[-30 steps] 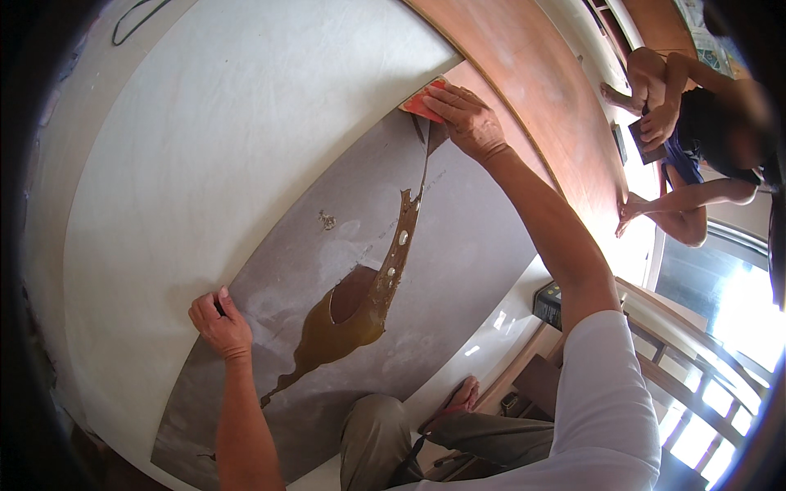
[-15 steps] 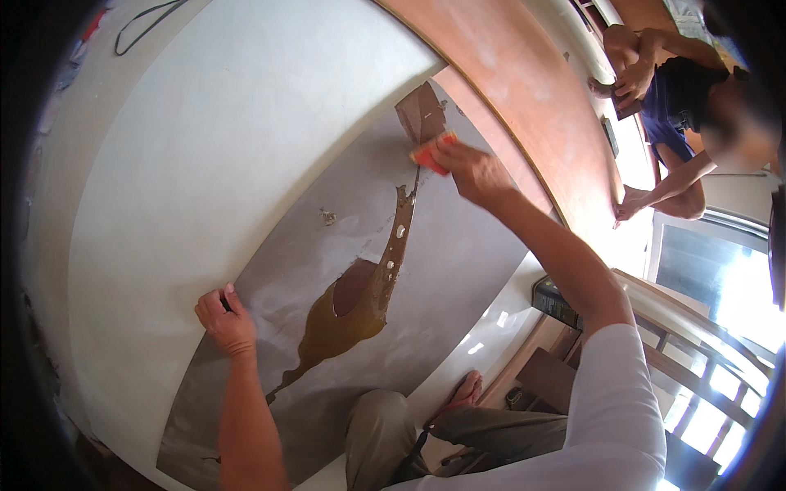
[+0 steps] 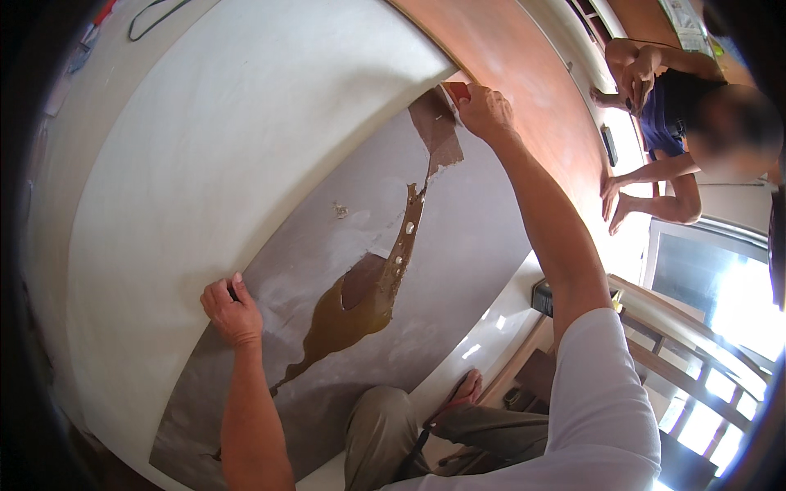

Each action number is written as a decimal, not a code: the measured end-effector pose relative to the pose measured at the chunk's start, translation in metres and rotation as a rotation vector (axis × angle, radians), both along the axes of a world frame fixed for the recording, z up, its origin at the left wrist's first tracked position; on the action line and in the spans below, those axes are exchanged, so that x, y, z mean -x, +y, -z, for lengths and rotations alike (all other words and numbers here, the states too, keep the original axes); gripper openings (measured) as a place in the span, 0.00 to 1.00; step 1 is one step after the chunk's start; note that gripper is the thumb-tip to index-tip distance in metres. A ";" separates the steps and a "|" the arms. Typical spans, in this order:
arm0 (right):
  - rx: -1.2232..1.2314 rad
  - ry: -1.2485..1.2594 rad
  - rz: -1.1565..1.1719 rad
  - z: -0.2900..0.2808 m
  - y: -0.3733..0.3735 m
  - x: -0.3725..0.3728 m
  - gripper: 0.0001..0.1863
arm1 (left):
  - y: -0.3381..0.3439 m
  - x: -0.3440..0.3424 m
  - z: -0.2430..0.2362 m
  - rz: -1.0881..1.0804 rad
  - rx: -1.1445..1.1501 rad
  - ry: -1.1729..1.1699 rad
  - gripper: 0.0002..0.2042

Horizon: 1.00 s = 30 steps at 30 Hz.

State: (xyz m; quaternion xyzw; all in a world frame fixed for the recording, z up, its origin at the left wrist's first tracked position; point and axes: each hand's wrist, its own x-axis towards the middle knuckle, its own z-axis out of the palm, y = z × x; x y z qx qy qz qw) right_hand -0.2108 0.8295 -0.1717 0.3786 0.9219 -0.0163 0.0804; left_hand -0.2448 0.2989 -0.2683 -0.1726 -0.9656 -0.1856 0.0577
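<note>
A grey-brown sheet (image 3: 458,237) lies across the white surface in front of me, with a thick brown glue-like puddle (image 3: 348,323) trailing up its middle. My right hand (image 3: 489,113) is closed on a flat orange-red spreader (image 3: 455,92) at the far end of the sheet, beside a dark brown smeared patch (image 3: 434,119). The spreader is partly hidden by my fingers. At the sheet's left edge rests my left hand (image 3: 233,311), its fingers curled. Something small and dark shows by its thumb, too small to name.
Beyond the sheet curves an orange-brown panel (image 3: 508,74) with a dark edge. A seated person (image 3: 675,123) is at the upper right, a hand on the floor. A dark tin (image 3: 542,297) stands near my right arm, beside a wooden railing (image 3: 688,368). A dark cord loop (image 3: 155,20) lies far left.
My right hand has moved the spreader away from me, to the sheet's far end. The dark smear there is wider. My left hand stays at the edge. The other person has lowered one hand.
</note>
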 end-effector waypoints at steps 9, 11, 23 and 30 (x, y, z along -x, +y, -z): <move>-0.005 -0.050 0.011 0.012 0.001 0.011 0.16 | -0.002 0.000 0.001 0.008 -0.008 0.033 0.14; -0.013 -0.046 0.021 0.015 0.005 0.011 0.16 | 0.000 0.000 0.002 0.008 -0.024 0.038 0.13; -0.041 -0.312 -0.190 0.019 -0.057 0.008 0.14 | -0.001 0.003 0.004 0.039 -0.017 0.067 0.14; 0.007 -0.170 -0.282 0.012 -0.105 -0.036 0.14 | -0.001 -0.001 -0.006 -0.003 0.012 0.006 0.13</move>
